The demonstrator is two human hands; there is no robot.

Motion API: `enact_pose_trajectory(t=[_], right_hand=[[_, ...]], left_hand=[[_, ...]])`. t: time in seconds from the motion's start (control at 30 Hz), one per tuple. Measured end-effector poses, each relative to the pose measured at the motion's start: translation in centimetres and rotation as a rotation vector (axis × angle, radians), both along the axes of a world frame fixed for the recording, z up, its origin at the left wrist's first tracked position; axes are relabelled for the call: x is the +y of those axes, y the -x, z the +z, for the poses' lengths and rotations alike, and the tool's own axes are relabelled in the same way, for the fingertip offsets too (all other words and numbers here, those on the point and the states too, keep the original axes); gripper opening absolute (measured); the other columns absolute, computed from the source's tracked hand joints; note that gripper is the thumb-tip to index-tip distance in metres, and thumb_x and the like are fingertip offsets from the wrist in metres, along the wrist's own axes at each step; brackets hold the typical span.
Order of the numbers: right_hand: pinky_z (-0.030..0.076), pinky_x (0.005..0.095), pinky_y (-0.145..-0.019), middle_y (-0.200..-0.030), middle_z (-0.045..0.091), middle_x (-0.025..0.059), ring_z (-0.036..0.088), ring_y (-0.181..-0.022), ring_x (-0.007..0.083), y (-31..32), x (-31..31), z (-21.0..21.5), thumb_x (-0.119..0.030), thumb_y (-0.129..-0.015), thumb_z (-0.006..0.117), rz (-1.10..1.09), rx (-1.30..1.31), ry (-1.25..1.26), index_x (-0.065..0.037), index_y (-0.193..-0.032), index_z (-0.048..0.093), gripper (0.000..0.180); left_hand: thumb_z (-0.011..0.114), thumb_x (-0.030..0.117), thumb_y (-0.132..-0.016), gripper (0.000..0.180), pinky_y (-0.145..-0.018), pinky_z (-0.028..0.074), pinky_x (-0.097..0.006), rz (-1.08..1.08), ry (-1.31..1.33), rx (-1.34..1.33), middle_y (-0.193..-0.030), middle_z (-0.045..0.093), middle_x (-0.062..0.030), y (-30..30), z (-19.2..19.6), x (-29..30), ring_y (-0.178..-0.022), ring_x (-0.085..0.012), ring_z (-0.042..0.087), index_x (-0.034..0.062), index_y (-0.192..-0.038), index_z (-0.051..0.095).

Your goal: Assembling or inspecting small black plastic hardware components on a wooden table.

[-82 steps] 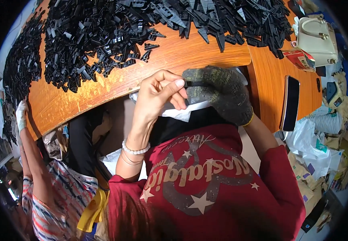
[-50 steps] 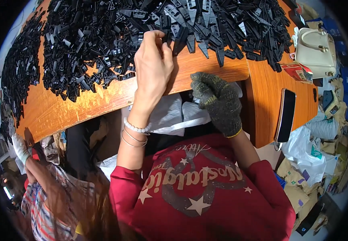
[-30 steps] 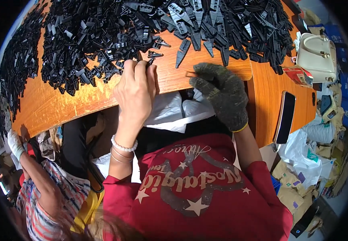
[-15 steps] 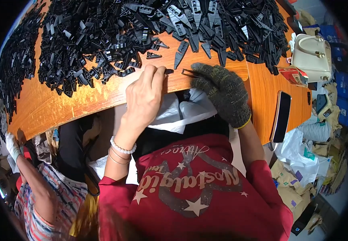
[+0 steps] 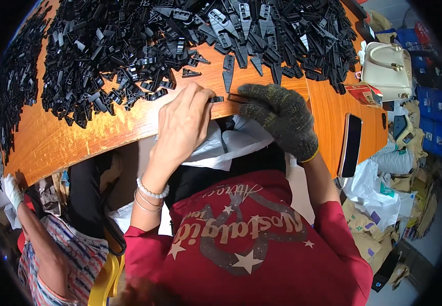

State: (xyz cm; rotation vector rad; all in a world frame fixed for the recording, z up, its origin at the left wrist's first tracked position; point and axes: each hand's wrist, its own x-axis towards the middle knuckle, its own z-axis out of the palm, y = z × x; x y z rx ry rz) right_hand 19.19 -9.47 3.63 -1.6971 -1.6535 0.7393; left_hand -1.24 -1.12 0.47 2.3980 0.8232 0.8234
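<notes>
Bare left hand (image 5: 182, 125) and grey-gloved right hand (image 5: 281, 120) meet at the table edge.
Left fingers pinch a small black plastic clip (image 5: 217, 99); the right hand grips a thin dark piece (image 5: 237, 96) beside it, on the orange wooden table (image 5: 103, 132) below a black parts heap (image 5: 180, 35).

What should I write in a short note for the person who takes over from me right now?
Left hand: bare, pinching a small black plastic piece at the table edge.
Right hand: gloved, its fingertips on a second black piece just beside the first.
Both pieces meet over the white plastic bag in the lap.
The big pile of black parts covers the far side of the table.
Done: cannot tell how many.
Left: the pile is large.
</notes>
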Motion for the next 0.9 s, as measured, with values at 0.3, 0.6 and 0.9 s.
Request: enact_pose_trajectory(t=[0.3, 0.6, 0.9], right_hand=[[0.050, 0.0385, -0.082, -0.101, 0.068, 0.0093, 0.064, -0.094, 0.0259, 0.4, 2.2, 2.7, -0.029, -0.087, 0.063, 0.265, -0.397, 0.008, -0.010, -0.109, 0.068, 0.029], [0.050, 0.0384, -0.076, -0.096, 0.067, 0.0081, 0.064, -0.090, 0.0249, 0.3, 5.3, 3.4, -0.019, -0.082, 0.061, 0.696, -0.692, -0.193, -0.008, -0.096, 0.067, 0.019], [0.050, 0.0417, -0.070, -0.085, 0.066, 0.0089, 0.065, -0.082, 0.0257, 2.1, 6.6, 3.0, -0.018, -0.071, 0.064, 0.776, -0.767, -0.106, -0.007, -0.088, 0.068, 0.021]], left_hand=[[0.066, 0.004, -0.080, 0.016, -0.061, 0.047, -0.039, -0.013, -0.004, -0.030, -0.084, 0.051, -0.0099, -0.1, -0.3, 0.1, -0.076, -0.0285, 0.060, 0.0030, -0.093, 0.057], [0.064, 0.001, -0.074, 0.021, -0.062, 0.049, -0.040, -0.015, -0.006, -0.059, -0.085, 0.051, -0.0119, 0.0, -0.9, 0.3, -0.076, -0.0297, 0.060, -0.0002, -0.094, 0.058], [0.058, 0.000, -0.070, 0.023, -0.058, 0.049, -0.039, -0.067, 0.037, -0.051, -0.084, 0.050, -0.0118, 0.2, -1.2, 0.4, -0.071, -0.0299, 0.058, -0.0006, -0.092, 0.057]])
